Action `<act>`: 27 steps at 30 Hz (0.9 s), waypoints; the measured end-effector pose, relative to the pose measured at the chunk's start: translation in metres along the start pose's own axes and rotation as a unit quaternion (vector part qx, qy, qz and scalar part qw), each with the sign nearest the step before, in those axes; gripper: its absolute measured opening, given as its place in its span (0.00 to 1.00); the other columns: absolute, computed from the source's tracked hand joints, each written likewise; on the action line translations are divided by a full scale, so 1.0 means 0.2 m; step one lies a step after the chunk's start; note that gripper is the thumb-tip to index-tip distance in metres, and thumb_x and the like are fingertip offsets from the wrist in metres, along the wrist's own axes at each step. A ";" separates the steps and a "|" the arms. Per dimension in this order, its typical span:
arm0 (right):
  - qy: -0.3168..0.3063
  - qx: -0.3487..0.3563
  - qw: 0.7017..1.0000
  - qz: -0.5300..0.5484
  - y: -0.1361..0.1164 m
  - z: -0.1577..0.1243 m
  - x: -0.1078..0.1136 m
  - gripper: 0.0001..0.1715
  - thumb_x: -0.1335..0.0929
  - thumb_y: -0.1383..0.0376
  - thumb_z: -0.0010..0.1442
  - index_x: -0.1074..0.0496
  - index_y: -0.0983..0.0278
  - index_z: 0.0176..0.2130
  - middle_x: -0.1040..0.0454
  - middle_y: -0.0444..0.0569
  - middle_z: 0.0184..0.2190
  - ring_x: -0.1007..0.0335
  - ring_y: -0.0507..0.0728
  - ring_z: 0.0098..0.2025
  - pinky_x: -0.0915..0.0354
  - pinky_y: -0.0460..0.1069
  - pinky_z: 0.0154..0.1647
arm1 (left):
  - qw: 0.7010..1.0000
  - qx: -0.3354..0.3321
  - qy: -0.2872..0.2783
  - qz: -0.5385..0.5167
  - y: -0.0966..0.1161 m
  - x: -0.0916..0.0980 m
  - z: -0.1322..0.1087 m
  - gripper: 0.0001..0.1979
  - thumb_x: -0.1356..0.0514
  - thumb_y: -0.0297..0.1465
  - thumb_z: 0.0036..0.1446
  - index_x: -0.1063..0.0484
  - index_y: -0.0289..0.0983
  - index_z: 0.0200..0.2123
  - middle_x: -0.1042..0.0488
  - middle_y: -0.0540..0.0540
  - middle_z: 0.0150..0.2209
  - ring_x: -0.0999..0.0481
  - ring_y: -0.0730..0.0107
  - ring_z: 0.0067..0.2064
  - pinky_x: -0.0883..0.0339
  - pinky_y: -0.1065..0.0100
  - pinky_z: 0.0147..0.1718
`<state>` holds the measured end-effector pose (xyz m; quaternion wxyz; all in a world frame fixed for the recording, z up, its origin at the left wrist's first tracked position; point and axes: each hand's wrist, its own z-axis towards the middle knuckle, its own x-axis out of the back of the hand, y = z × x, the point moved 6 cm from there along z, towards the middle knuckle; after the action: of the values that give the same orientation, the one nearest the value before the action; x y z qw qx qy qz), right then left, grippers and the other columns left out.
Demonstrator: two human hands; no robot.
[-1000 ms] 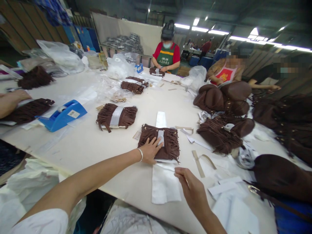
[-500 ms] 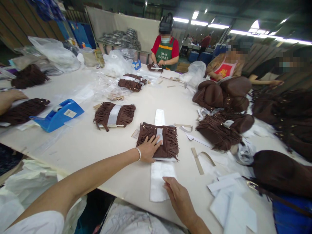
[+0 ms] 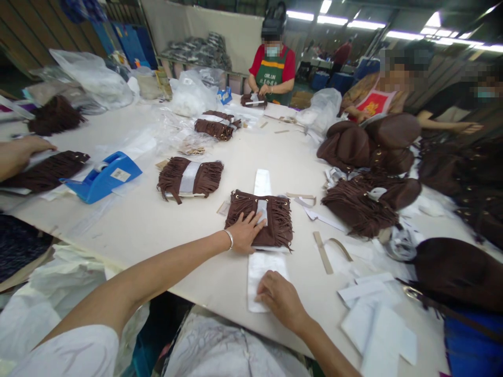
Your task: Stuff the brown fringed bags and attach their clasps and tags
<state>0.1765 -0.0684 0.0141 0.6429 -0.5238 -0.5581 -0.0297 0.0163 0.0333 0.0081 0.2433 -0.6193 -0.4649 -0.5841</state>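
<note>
A brown fringed bag [image 3: 277, 230] with brass-coloured eyelets lies flat on the table, a grey band [image 3: 262, 212] across its middle. My left hand [image 3: 244, 233] rests on the bag's left part, fingers spread and fingertips at the band. Beneath the bag runs a long white strip [image 3: 254, 272], which shows beyond its far and near edges. My right hand [image 3: 281, 298] is at the strip's near end, its fingers curled together against it; the palm side is hidden. A second banded fringed bag [image 3: 210, 177] lies to the left.
A blue tape dispenser [image 3: 104, 178] stands at left, near a co-worker's hand [image 3: 19, 154] on another fringed bag. Brown bags [image 3: 359, 207] are piled at right. White papers [image 3: 377, 330] lie near the right front edge. Co-workers stand across the table [image 3: 129, 230].
My right hand has curled its fingers and moved in over the near end of the white strip. My left hand stays on the bag. The whole view has shifted slightly.
</note>
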 end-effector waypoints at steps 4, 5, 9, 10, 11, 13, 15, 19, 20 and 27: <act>-0.023 -0.050 0.996 0.066 0.05 0.03 0.03 0.03 0.32 0.68 0.57 0.28 0.61 0.30 0.27 0.42 0.30 0.33 0.52 0.34 0.42 0.46 0.34 | 1.000 0.003 0.005 0.001 0.00 0.00 0.00 0.57 0.37 0.47 0.45 0.67 0.35 0.68 0.72 0.32 0.70 0.67 0.33 0.68 0.62 0.32 0.60; -0.023 -0.062 0.995 0.078 0.07 0.04 0.04 0.03 0.32 0.67 0.57 0.28 0.61 0.31 0.27 0.42 0.29 0.33 0.52 0.33 0.43 0.46 0.33 | 1.000 0.004 0.008 0.001 0.00 0.00 0.00 0.57 0.37 0.47 0.45 0.67 0.35 0.68 0.72 0.32 0.70 0.67 0.33 0.68 0.62 0.33 0.60; 0.006 -0.089 0.986 0.140 0.08 0.06 0.09 0.08 0.34 0.63 0.60 0.30 0.62 0.30 0.29 0.40 0.22 0.35 0.51 0.26 0.44 0.45 0.28 | 1.000 0.007 0.005 0.002 0.00 0.00 0.00 0.57 0.36 0.47 0.45 0.66 0.35 0.68 0.73 0.32 0.70 0.67 0.33 0.68 0.61 0.33 0.60; 0.014 -0.096 0.981 0.169 0.09 0.07 0.10 0.09 0.35 0.61 0.61 0.30 0.62 0.31 0.31 0.39 0.19 0.36 0.51 0.23 0.44 0.45 0.27 | 1.000 0.006 0.003 0.002 0.00 0.00 0.00 0.57 0.36 0.47 0.45 0.66 0.35 0.68 0.73 0.32 0.70 0.67 0.33 0.69 0.61 0.33 0.60; 0.020 -0.104 0.973 0.204 0.09 0.08 0.11 0.10 0.36 0.60 0.62 0.31 0.62 0.32 0.33 0.38 0.17 0.38 0.50 0.20 0.43 0.45 0.26 | 1.000 0.004 0.000 0.002 0.00 0.00 0.00 0.57 0.36 0.47 0.45 0.67 0.35 0.68 0.73 0.32 0.70 0.67 0.33 0.69 0.61 0.33 0.60; 0.030 -0.115 0.952 0.282 0.09 0.10 0.11 0.12 0.37 0.56 0.63 0.32 0.62 0.35 0.31 0.38 0.16 0.36 0.51 0.18 0.39 0.45 0.25 | 1.000 0.002 -0.002 0.003 0.00 0.01 0.00 0.57 0.36 0.47 0.45 0.67 0.35 0.68 0.73 0.32 0.70 0.67 0.33 0.69 0.60 0.33 0.60; 0.037 -0.110 0.927 0.357 0.08 0.11 0.12 0.15 0.36 0.53 0.62 0.34 0.62 0.37 0.25 0.43 0.20 0.28 0.54 0.23 0.33 0.48 0.28 | 1.000 0.003 0.002 0.002 0.00 0.01 0.00 0.57 0.36 0.47 0.45 0.67 0.36 0.68 0.73 0.32 0.70 0.67 0.33 0.69 0.60 0.33 0.60; 0.041 -0.077 0.900 0.428 0.08 0.11 0.14 0.16 0.35 0.53 0.62 0.34 0.63 0.38 0.22 0.50 0.31 0.22 0.59 0.38 0.28 0.54 0.41 | 1.000 0.006 0.007 -0.007 0.00 0.02 0.00 0.57 0.36 0.47 0.45 0.66 0.36 0.68 0.73 0.32 0.70 0.66 0.33 0.69 0.60 0.33 0.60; 0.037 -0.061 0.906 0.418 0.08 0.10 0.14 0.14 0.35 0.54 0.62 0.34 0.63 0.40 0.22 0.51 0.34 0.23 0.59 0.41 0.29 0.55 0.43 | 1.000 0.006 0.006 -0.010 0.01 0.02 0.00 0.57 0.36 0.46 0.44 0.66 0.36 0.68 0.73 0.32 0.70 0.66 0.33 0.69 0.60 0.33 0.60; 0.086 0.097 0.981 0.144 0.06 0.02 0.18 0.19 0.41 0.69 0.65 0.33 0.59 0.53 0.24 0.50 0.44 0.27 0.55 0.48 0.32 0.52 0.50 | 1.000 0.004 -0.006 -0.011 0.01 0.03 0.00 0.56 0.36 0.46 0.45 0.66 0.36 0.68 0.72 0.32 0.70 0.66 0.33 0.69 0.61 0.32 0.60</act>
<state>0.1952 -0.0401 0.0334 0.7336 -0.5295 -0.4197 0.0728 0.0172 0.0334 0.0144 0.2370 -0.6168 -0.4756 -0.5807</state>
